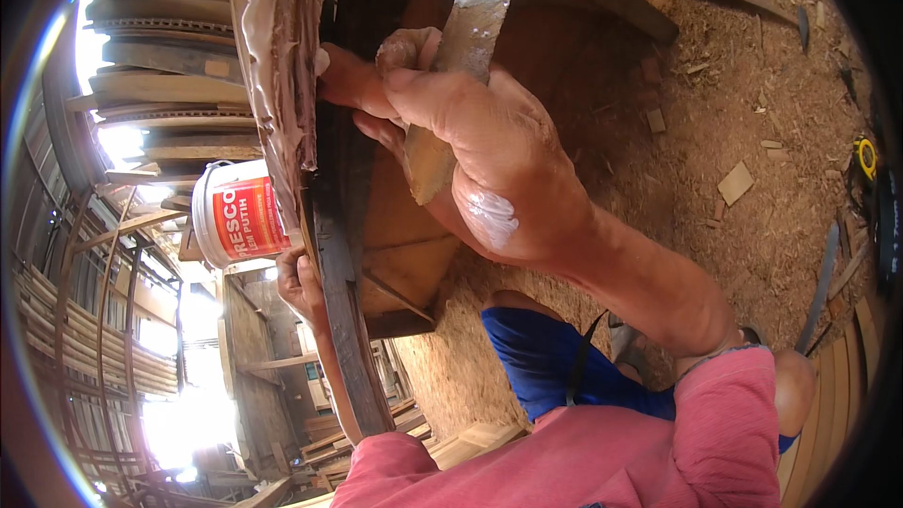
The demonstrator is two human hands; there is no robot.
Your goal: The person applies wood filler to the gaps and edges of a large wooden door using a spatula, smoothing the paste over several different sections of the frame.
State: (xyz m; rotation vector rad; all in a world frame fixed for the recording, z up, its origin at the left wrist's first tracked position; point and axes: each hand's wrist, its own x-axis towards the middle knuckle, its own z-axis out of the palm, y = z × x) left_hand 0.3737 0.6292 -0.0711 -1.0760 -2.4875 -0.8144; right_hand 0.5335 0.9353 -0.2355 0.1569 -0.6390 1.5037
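My right hand (508, 141) grips a flat wooden stick (470, 42), its far end thick with white glue. A smear of the same white glue marks the heel of this hand. Skin and fingers show behind the stick, near the glued wood, partly hidden. To the left stands a long wooden piece (273, 66) with wet white glue along its face and edge. Lower down, my left hand (302, 284) has its fingers curled at the lower end of that wood, beside a dark wooden beam (343, 320). A white bucket (212, 216) with a red label is just beyond it.
Stacked boards (174, 85) fill the far left. Brown wooden panels (400, 268) stand below the beam. Sawdust and wood scraps (736, 182) cover the floor at right, with a yellow-and-black tape measure (865, 158) near the rim. My knee in blue shorts (536, 357) is below.
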